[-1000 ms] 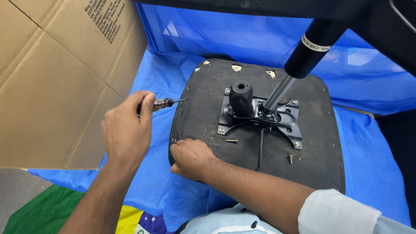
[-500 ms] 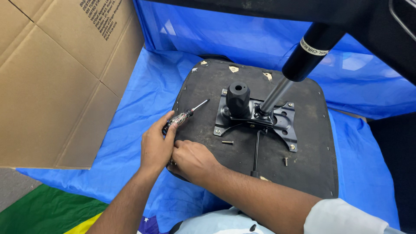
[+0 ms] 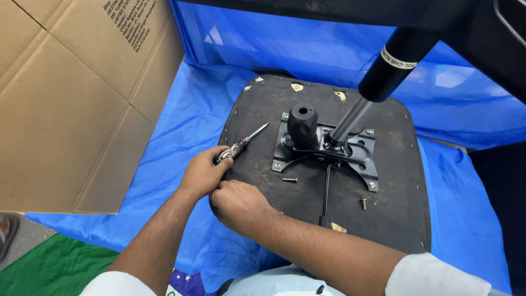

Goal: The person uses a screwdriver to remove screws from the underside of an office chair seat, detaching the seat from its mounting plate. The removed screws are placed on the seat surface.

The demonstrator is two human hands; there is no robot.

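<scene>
We see the upturned black padded seat base (image 3: 383, 219) on the blue plastic sheet (image 3: 181, 137); the brown cardboard box (image 3: 71, 109) stands left.

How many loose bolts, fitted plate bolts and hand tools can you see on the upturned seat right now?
Loose metal bolts lying on the black seat underside: 2
Bolts fitted in the black metal mounting plate: 4 visible corners
Clear-handled screwdrivers: 1, held in the left hand
Total: 7
</scene>
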